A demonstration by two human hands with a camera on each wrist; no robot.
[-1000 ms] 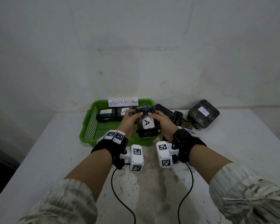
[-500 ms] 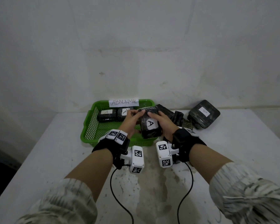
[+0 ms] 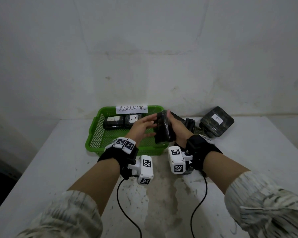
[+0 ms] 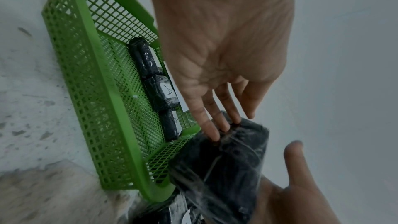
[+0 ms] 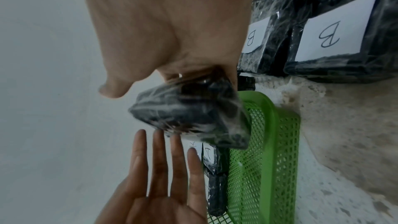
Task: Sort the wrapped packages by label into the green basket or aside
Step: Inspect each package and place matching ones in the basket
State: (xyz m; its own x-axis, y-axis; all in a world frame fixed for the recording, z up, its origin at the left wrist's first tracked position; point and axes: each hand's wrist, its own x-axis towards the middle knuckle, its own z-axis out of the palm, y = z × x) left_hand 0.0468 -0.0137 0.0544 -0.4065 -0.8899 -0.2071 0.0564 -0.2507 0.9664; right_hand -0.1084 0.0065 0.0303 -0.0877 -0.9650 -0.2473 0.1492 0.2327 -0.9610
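A black wrapped package (image 3: 163, 129) stands on edge above the right front part of the green basket (image 3: 93, 133); its label is hidden from the head view. My left hand (image 3: 145, 123) has straight fingers, and their tips touch the package's (image 4: 224, 163) left face. My right hand (image 3: 177, 129) backs the package from the right. The package (image 5: 189, 115) leans on its palm and fingers, with the thumb held clear. Two packages marked A (image 3: 113, 121) (image 3: 133, 119) lie at the basket's back; the left wrist view shows a third (image 4: 170, 123) beside them.
An "ABNORMAL" sign (image 3: 131, 109) sits on the basket's far rim. Right of the basket lies a pile of wrapped packages (image 3: 217, 121), two of them marked B (image 5: 331, 37) (image 5: 258, 40). The white table (image 3: 58, 160) ends at a wall just behind.
The package lay with its A label facing up, gripped by both hands. It has since tipped onto its edge, toward the basket, and my left fingers have straightened.
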